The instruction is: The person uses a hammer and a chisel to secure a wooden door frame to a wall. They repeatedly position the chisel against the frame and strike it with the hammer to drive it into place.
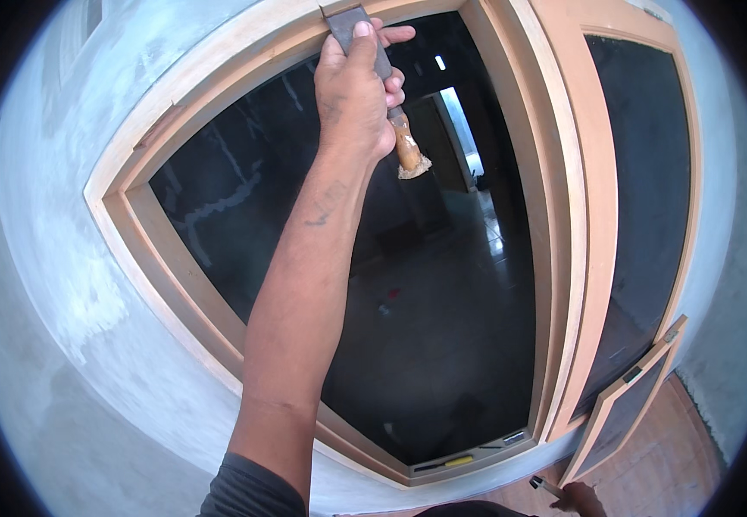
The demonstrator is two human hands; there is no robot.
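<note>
Your chisel (371, 52), a flat grey blade on a worn wooden handle, stands with its tip pressed against the top rail of the frame (244, 43), the handle hanging down in front of the dark opening. Your left hand (354, 90) has its grip closed round the blade, thumb laid up along the steel just below the rail. Judging from how things lie, the cut at that spot is under way rather than finished: a shallow recess shows at the tip, and a second notch (159, 123) sits further left along the same rail. Whether either is down to depth cannot be told from here. Your right hand (582, 497) shows only at the lower edge, low beside the open sash (625, 398), with a small tool (546, 485) at it; its grip looks closed on that tool, but too little shows to be sure. On the sill (468, 465) lies a pencil (458, 462) beside a dark flat piece. Another sash (640, 172) stands in the frame at the right. Grey plastered wall (63, 258) surrounds the frame, and a tiled floor (666, 465) shows below.
</note>
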